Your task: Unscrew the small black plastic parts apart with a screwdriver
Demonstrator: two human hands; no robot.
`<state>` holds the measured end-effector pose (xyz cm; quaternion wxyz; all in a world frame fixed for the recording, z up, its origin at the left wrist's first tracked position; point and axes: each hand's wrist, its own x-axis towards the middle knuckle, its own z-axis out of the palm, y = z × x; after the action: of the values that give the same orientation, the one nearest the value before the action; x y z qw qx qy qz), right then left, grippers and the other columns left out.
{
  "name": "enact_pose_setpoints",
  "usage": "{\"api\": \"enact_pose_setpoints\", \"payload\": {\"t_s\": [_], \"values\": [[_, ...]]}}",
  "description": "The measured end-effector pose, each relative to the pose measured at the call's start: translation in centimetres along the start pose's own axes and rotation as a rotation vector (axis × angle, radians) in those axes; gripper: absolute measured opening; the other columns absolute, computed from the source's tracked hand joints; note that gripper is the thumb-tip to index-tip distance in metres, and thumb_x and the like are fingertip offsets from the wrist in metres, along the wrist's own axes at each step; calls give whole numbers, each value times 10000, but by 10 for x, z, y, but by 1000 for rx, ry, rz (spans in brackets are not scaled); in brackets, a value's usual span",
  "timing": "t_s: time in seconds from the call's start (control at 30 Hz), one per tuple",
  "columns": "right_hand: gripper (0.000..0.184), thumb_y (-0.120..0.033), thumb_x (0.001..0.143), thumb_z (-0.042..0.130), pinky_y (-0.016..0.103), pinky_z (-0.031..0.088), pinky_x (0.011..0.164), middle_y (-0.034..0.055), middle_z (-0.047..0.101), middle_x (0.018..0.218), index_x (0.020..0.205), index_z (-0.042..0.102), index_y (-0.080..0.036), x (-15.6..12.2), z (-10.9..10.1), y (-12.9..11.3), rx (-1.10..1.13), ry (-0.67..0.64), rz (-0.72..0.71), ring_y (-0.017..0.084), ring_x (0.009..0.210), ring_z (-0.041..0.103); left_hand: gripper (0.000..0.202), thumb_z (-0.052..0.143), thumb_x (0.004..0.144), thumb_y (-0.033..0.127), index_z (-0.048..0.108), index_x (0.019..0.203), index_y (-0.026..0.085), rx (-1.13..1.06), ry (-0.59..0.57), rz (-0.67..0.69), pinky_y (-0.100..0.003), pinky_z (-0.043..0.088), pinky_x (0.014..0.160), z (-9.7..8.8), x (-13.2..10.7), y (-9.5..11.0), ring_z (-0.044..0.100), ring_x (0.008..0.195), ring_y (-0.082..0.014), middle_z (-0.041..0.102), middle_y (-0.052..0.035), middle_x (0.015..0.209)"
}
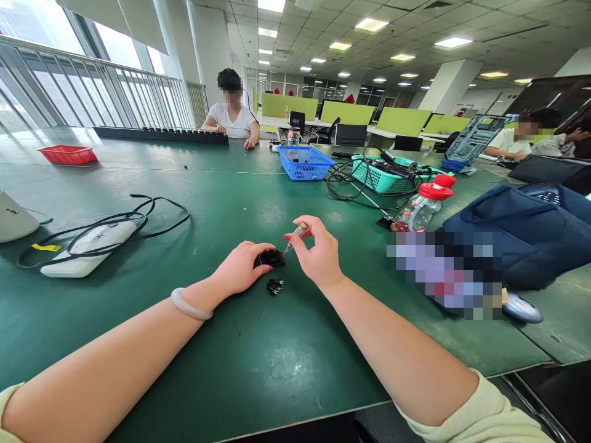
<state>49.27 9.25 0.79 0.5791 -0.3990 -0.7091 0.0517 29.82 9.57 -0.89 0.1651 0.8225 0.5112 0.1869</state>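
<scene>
My left hand (pixel 240 266) is closed around a small black plastic part (pixel 272 258), thumb at its near side and fingers at its far side, on the green table. Between thumb and fingers, my right hand (pixel 318 251) grips a small screwdriver (pixel 299 232) with a clear handle and a golden end cap. It is held at a slant, its lower end at the right edge of the black part; whether the tip touches is too small to tell. Just nearer to me lies a loose black piece with shiny metal bits (pixel 274 287).
A white power adapter (pixel 90 249) with black cable lies left. Farther off stand a red tray (pixel 68 154), a blue basket (pixel 305 163) and a green basket (pixel 385 177) with cables. At right are a red-lidded bottle (pixel 421 206) and a navy bag (pixel 517 234). A person sits opposite.
</scene>
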Motion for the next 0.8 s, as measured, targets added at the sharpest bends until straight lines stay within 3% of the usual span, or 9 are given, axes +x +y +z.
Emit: {"api": "enact_pose_setpoints", "payload": {"t_s": [0.1, 0.47, 0.63, 0.8], "values": [[156, -305, 902, 593, 326, 514, 768, 6, 688, 823, 1041, 563, -240, 0, 0, 1, 15, 36, 1, 173, 739, 649, 448, 594, 842, 330, 576, 1285, 263, -4, 2, 10, -475, 447, 1078, 0, 0, 1, 542, 1170, -270, 659, -59, 1210], [204, -270, 931, 476, 341, 544, 785, 35, 713, 887, 1122, 538, -238, -1, 4, 11, 108, -73, 154, 187, 820, 696, 426, 542, 852, 259, 577, 1276, 257, 2, -9, 30, -455, 444, 1091, -2, -1, 4, 535, 1193, -264, 659, -46, 1228], [211, -272, 901, 531, 342, 553, 756, 25, 705, 879, 1109, 549, -242, 0, 4, 12, 102, -64, 214, 182, 772, 687, 422, 549, 853, 273, 580, 1274, 266, 6, -10, 23, -448, 448, 1088, -2, -1, 5, 531, 1204, -265, 661, -45, 1222], [208, -262, 942, 486, 352, 556, 787, 33, 695, 881, 1147, 514, -240, -2, 1, 6, 118, 52, 80, 176, 794, 679, 421, 563, 843, 281, 587, 1263, 272, 0, -4, 7, -451, 456, 1078, -2, -2, 6, 539, 1193, -267, 667, -45, 1201]]}}
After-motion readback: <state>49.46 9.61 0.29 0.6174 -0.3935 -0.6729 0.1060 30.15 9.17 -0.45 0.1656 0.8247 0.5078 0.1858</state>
